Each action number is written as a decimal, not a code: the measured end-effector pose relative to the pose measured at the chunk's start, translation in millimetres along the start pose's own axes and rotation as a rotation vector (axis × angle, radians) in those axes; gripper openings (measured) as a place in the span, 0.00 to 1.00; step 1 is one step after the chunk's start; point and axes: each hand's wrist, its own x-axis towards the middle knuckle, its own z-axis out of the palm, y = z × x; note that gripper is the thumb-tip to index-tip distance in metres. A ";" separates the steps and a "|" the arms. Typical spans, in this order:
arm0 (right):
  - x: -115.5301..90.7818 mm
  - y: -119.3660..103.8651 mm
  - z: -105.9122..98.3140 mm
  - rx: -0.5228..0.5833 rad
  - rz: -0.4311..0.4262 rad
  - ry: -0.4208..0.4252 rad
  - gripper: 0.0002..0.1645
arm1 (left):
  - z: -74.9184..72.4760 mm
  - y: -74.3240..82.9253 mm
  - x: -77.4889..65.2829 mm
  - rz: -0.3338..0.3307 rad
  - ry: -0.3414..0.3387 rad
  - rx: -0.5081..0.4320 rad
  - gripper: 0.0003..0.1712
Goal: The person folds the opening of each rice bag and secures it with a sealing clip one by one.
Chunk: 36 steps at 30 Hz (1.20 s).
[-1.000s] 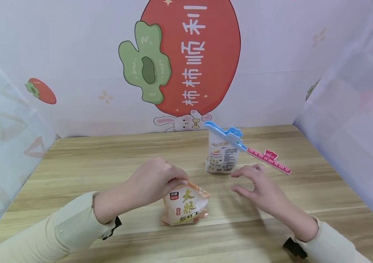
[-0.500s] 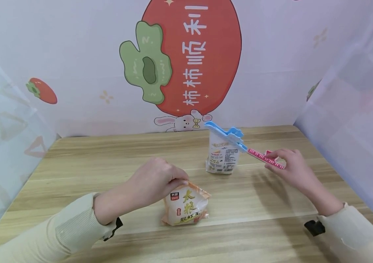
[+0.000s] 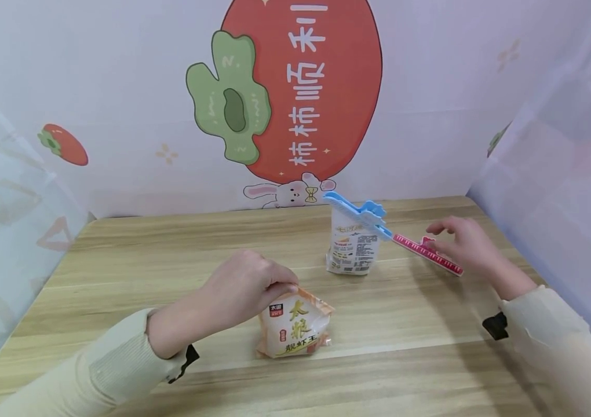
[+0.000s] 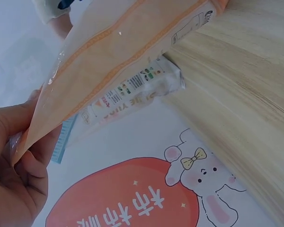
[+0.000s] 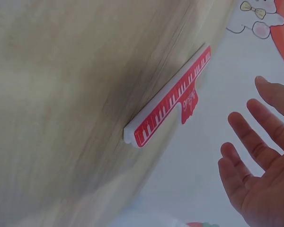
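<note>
Rice packet [image 3: 295, 329] stood near the front middle of the table [image 3: 118, 272], left hand [image 3: 243, 286] on its top edge. Second packet [image 3: 351, 248] stood behind and to the right, a sealing clip [image 3: 358, 213] across its top. Another clip [image 3: 427, 253] lay just right of it, right hand [image 3: 464, 243] beside its far end.

Right hand reaches the red clip

Over the last second the right hand [image 3: 462, 246] travels from just beside the orange rice packet [image 3: 295, 327] to the far right of the table, and now hovers with fingers spread at the red sealing clip [image 3: 427, 255], which lies slightly shifted.
</note>
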 end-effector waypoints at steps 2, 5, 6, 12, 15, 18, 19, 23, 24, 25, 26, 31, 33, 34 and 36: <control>5.2 2.4 -0.3 0.014 0.021 -0.037 0.21 | 0.0 0.1 0.1 -0.002 0.000 0.007 0.05; 11.2 7.9 -0.1 0.028 0.035 -0.070 0.23 | 0.1 0.7 0.5 -0.001 -0.001 0.012 0.05; 12.7 10.0 0.1 0.031 0.041 -0.078 0.23 | 0.0 0.8 0.7 -0.001 -0.002 0.014 0.06; 18.0 21.4 2.8 0.033 0.089 -0.121 0.25 | -0.8 1.7 1.4 -0.012 -0.007 0.009 0.05; 19.5 26.9 7.0 0.033 0.095 -0.125 0.25 | -1.2 1.9 1.4 -0.018 -0.012 0.004 0.04; 20.2 31.0 10.7 0.026 0.098 -0.132 0.25 | -1.4 1.9 1.3 -0.026 -0.020 -0.002 0.05; 20.3 31.8 11.7 0.024 0.093 -0.132 0.25 | -1.5 2.0 1.3 -0.029 -0.022 -0.002 0.05; 20.5 34.2 14.7 0.017 0.081 -0.141 0.24 | -1.6 2.6 1.2 -0.044 -0.033 -0.006 0.04; 20.5 34.8 15.7 0.016 0.073 -0.140 0.23 | -1.6 2.6 1.3 -0.047 -0.035 -0.006 0.04; 20.6 35.7 16.7 0.016 0.063 -0.138 0.23 | -1.6 2.8 1.3 -0.051 -0.037 -0.007 0.04; 20.7 36.7 17.5 0.015 0.054 -0.138 0.22 | -1.6 2.9 1.4 -0.053 -0.038 -0.008 0.03; 22.5 40.2 20.8 0.005 0.037 -0.148 0.22 | -1.8 3.7 2.3 -0.065 -0.044 -0.008 0.02; 24.0 40.5 21.5 0.000 0.037 -0.153 0.22 | -1.7 3.4 2.7 -0.069 -0.045 -0.007 0.02; 24.7 40.4 21.8 -0.002 0.038 -0.155 0.21 | -1.5 3.3 2.8 -0.072 -0.046 -0.007 0.02; 25.9 40.4 22.4 -0.003 0.045 -0.162 0.20 | -1.2 2.7 2.9 -0.074 -0.047 -0.006 0.02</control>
